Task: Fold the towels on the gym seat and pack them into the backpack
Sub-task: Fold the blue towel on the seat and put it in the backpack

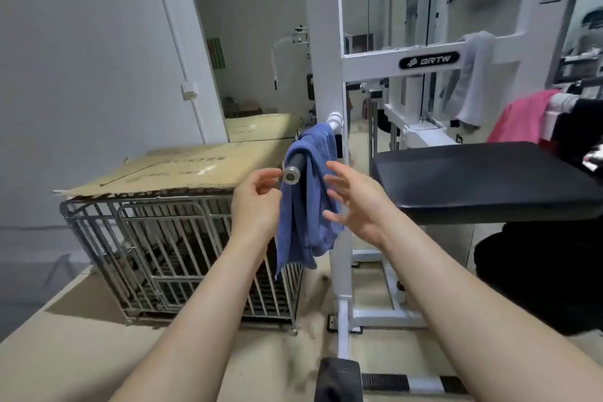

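**Approach to a draped towel.** The blue towel (306, 206) hangs doubled over the black handle bar (297, 162) of a white gym machine (326, 75), and its longer fall reaches well below the bar. The gym seat (489, 179) lies to the right of the bar, with no towel on the part of its pad that shows. A white towel (473, 75) hangs on the machine's crossbeam, above and to the right of the bar. A pink towel (522, 117) hangs farther right again, beyond the seat. No backpack can be made out with certainty.

**Risks, judged from this arrangement.**
- (a) The cloth hangs unevenly. A pull on one side alone would probably run it off over the chrome end cap (291, 175) and drop it to the floor (81, 352) below the bar.
- (b) A fold could catch on the end cap if the towel is dragged toward the viewer rather than lifted clear.
- (c) The wire cage (182, 254), below and to the left of the bar, has rods on which a trailing corner might snag.

**Pose.** Both forearms extend forward and converge on the bar.
- The left hand (257, 202), just left of the end cap, has thumb and fingers curled toward the towel's near edge. Whether it pinches any cloth cannot be told.
- The right hand (354, 202), just right of the bar, is released and grasps nothing. Its fingers are spread and its palm is turned toward the hanging cloth. Whether it touches the cloth cannot be told.
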{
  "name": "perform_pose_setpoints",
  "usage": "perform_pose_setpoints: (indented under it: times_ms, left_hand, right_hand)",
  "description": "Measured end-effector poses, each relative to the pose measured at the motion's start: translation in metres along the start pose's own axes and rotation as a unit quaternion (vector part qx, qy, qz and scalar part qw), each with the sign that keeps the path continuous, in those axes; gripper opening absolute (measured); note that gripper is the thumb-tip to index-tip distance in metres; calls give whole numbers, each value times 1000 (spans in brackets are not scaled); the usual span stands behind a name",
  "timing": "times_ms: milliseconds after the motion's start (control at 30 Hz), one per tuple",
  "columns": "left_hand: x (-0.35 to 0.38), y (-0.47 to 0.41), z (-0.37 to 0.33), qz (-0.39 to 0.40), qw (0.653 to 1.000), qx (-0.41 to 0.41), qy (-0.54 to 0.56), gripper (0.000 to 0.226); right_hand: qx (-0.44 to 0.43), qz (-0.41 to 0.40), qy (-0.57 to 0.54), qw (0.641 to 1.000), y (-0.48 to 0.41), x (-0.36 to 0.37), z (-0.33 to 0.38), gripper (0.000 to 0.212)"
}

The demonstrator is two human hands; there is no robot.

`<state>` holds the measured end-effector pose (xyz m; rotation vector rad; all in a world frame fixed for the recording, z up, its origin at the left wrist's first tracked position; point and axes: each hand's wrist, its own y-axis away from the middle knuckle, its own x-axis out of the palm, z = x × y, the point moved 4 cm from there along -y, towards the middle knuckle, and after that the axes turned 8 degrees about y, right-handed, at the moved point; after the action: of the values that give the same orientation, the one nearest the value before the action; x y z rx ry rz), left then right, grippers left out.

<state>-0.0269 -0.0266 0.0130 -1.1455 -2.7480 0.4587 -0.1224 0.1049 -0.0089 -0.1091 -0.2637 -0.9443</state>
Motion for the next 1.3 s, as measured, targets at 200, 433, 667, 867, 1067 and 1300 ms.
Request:
perform_pose_setpoints:
  times_ms: [200, 433, 667, 867, 1067, 1300]
  left_hand:
    - [19, -103, 28, 61, 997, -24, -47, 47]
    - [46, -159, 57, 162, 978, -54, -120, 30]
    - [101, -145, -1, 134, 966, 70, -211, 43]
    - [233, -138, -14, 166, 925, 128, -316, 14]
    - [332, -151, -4, 200, 979, -24, -6, 22]
    - [387, -107, 36, 410, 900, -144, 38, 15]
  right_hand:
    - [-134, -78, 353, 923, -95, 20, 26, 62]
    - [-130, -81, 491, 857, -174, -3, 33, 26]
    - [0, 135, 67, 989, -215, -77, 59, 33]
    - [3, 234, 8, 972, -228, -174, 101, 41]
    - [-18, 317, 308, 897, -210, -286, 134, 52]
    - [-32, 214, 239, 947, -136, -370, 142, 17]
